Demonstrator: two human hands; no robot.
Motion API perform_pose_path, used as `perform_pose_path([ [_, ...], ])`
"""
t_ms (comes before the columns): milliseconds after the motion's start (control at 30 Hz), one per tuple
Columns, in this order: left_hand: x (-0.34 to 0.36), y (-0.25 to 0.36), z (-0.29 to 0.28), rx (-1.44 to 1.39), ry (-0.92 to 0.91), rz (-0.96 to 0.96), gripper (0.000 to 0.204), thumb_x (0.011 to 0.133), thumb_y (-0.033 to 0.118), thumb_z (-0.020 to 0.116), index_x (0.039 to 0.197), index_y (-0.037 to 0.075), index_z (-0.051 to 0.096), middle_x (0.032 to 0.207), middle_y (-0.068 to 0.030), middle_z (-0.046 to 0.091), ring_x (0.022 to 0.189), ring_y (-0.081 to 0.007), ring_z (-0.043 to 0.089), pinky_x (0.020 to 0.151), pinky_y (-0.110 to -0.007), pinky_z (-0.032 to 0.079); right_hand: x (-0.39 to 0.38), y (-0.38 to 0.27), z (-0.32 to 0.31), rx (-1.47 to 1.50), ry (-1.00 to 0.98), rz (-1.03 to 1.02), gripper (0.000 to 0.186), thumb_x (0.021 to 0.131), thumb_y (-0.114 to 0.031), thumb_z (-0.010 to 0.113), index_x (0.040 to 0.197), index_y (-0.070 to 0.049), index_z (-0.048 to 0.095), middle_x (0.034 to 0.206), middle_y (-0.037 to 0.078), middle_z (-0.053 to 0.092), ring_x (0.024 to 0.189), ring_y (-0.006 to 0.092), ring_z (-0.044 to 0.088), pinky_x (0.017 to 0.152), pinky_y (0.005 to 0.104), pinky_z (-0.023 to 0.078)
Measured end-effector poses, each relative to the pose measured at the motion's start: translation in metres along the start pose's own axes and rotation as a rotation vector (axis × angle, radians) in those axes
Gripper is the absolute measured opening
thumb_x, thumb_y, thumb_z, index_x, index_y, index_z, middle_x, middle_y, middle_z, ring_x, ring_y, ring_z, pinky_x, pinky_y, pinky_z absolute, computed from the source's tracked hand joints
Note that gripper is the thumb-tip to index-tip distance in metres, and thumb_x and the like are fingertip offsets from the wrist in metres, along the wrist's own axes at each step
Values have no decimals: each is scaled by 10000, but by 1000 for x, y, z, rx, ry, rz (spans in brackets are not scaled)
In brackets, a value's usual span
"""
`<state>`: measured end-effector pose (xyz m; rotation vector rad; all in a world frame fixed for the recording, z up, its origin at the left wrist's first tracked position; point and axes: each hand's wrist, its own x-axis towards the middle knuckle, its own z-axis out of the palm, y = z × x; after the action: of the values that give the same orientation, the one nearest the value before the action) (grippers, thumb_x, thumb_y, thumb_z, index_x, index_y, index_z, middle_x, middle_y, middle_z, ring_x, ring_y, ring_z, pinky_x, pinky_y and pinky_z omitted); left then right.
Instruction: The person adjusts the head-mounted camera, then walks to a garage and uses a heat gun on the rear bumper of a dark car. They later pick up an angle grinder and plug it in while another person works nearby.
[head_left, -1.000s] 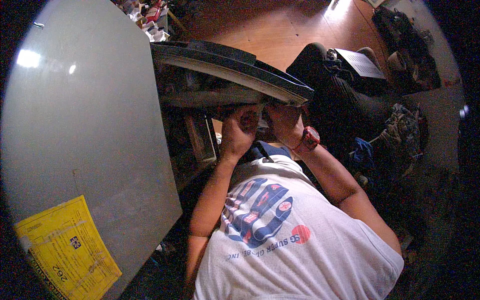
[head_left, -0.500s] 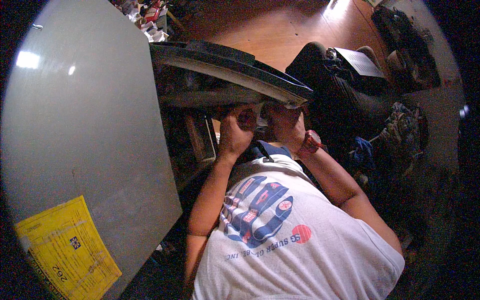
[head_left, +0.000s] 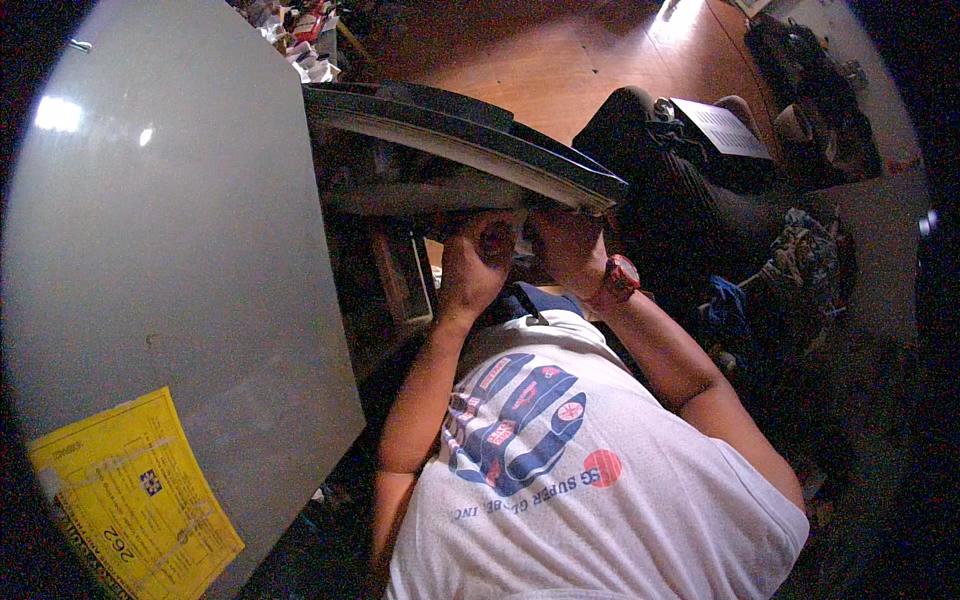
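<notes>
A dark, curved door-like panel [head_left: 430, 110], with a pale strip along its inner edge, juts out from a large grey cabinet [head_left: 200, 250] on my left. Both of my hands are close together just below its near side. My left hand [head_left: 478, 255] has its fingers curled in; whatever is in them is hidden. Beside it, my right hand [head_left: 570, 245] is bent in under the panel's right end, mostly in shadow. Its fingers also look curled, and I cannot make out what they grip. A red watch [head_left: 622, 275] is on my right wrist.
A yellow label [head_left: 140, 495] is stuck on the cabinet's side. Beyond the panel lies a brown wooden surface [head_left: 540, 60], with clutter [head_left: 305, 40] at the far left. To the right are dark items with a white printed sheet [head_left: 722, 128], and a heap of cloth [head_left: 800, 260].
My right wrist has turned slightly and the watch has shifted a little. My left hand stays almost where it was, and the panel has hardly moved.
</notes>
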<state>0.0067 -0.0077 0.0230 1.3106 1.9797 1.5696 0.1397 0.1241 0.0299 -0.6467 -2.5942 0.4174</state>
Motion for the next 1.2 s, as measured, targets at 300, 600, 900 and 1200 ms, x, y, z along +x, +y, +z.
perform_pose_path([
  [300, 2, -6, -1, 0, -22, -41, 265, 899, 127, 728, 1148, 38, 734, 1079, -181, 763, 1006, -338, 744, 912, -399, 569, -12, -6, -24, -49, -53, -44, 208, 881, -201, 707, 1061, -107, 754, 1049, 181, 755, 987, 402, 721, 880, 505, 569],
  [600, 2, -5, -2, -48, 24, -4, 263, 911, 119, 726, 1160, 34, 729, 1128, -185, 752, 1071, -333, 725, 959, -397, 552, -13, -2, -36, 1009, -187, 391, 198, 917, -10, 703, 1113, 10, 724, 1056, 58, 748, 951, 164, 702, 834, 351, 585],
  [900, -14, -5, -15, -1602, -233, -841, 548, 1091, 470, 486, 1320, -8, 625, 1209, -129, 737, 1083, -243, 717, 985, -403, 565, 1, -61, -44, 539, -108, -136, 243, 858, -40, 732, 1097, -80, 740, 952, 93, 717, 891, 249, 744, 764, 341, 602],
  [1200, -50, -31, 0, -506, -29, -579, 345, 1073, 370, 592, 1108, 52, 722, 1004, -66, 743, 918, -199, 674, 892, -358, 529, -21, -34, -35, 23, -119, 156, 199, 843, -131, 766, 1039, -110, 738, 983, 116, 723, 811, 332, 732, 708, 441, 591],
])
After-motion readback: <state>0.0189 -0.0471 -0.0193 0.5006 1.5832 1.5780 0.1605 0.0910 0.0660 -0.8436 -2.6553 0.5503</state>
